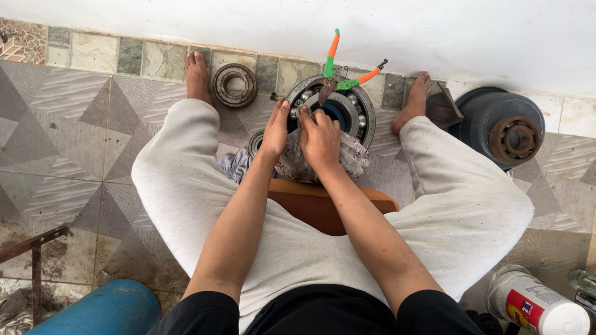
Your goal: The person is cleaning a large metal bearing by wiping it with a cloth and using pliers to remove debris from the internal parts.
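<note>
I sit on a low brown stool (316,208) with my legs spread on a tiled floor. A large round metal bearing (347,108) with visible balls lies between my feet. My left hand (276,130) rests on its left rim. My right hand (320,139) presses on the near edge of the bearing, over a crumpled clear plastic bag (354,155). Pliers (341,77) with orange and green handles lie on the far side of the bearing, handles spread apart.
A rusty metal ring (234,85) lies by my left foot. A dark hub with a rusty centre (506,130) stands at the right. A white canister (537,304) lies bottom right, a blue cylinder (102,310) bottom left. A grey rag (236,164) lies near my left knee.
</note>
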